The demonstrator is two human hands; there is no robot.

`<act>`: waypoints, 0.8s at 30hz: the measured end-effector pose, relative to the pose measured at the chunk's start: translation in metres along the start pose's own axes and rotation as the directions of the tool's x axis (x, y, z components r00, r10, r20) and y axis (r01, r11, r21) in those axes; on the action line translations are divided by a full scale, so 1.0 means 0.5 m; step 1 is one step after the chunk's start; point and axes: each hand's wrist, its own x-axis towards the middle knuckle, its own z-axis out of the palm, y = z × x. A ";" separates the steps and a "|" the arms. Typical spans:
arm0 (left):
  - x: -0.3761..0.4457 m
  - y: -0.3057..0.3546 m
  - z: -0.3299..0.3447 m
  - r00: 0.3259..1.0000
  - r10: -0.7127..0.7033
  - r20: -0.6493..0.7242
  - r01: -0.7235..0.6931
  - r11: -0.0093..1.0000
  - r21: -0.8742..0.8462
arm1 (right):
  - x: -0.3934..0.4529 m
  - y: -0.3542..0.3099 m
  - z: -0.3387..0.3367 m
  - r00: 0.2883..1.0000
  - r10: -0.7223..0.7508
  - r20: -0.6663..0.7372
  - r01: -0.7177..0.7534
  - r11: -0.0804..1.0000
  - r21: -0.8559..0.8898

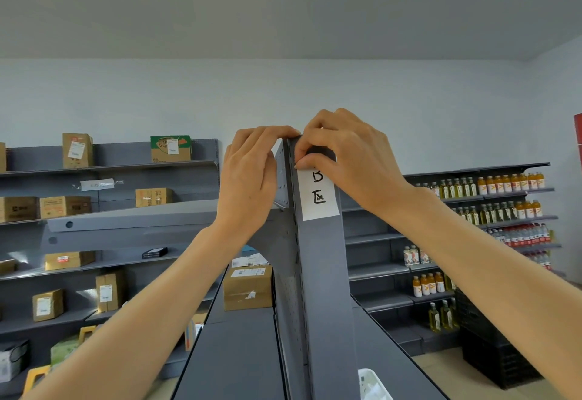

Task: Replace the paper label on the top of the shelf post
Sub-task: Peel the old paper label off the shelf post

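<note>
A tall grey shelf post [321, 273] rises in the middle of the head view. A white paper label [319, 196] with black handwritten characters lies on the post's front face near the top. My right hand [343, 160] covers the label's upper part, thumb and fingertips pressed at its top left corner, and a dark object shows under the palm. My left hand [252, 176] rests on the post's left side, its fingertips on the top edge. The label's top edge is hidden by my right hand.
Grey shelves on the left hold cardboard boxes [77, 150]. Shelves on the right carry rows of bottles [504, 183]. A cardboard box [247, 287] sits on the shelf just left of the post. A white bin [373, 384] is at the bottom.
</note>
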 end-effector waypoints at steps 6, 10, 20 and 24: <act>0.001 -0.005 0.005 1.000 -0.009 -0.027 0.009 1.000 0.002 | 0.004 0.014 0.018 0.983 -0.177 -0.037 0.170 0.973 -0.159; -0.001 -0.006 0.009 0.999 -0.006 -0.036 0.006 1.000 0.017 | 0.006 0.014 0.024 0.973 -0.224 -0.045 0.211 0.957 -0.198; -0.001 -0.010 0.009 1.000 0.008 -0.019 -0.008 0.999 0.038 | -0.030 0.017 0.013 0.988 -0.116 -0.100 0.113 0.993 -0.042; -0.001 -0.007 0.009 1.000 0.007 -0.031 -0.006 0.999 0.037 | -0.022 0.020 0.001 0.997 -0.081 0.012 0.081 0.996 -0.020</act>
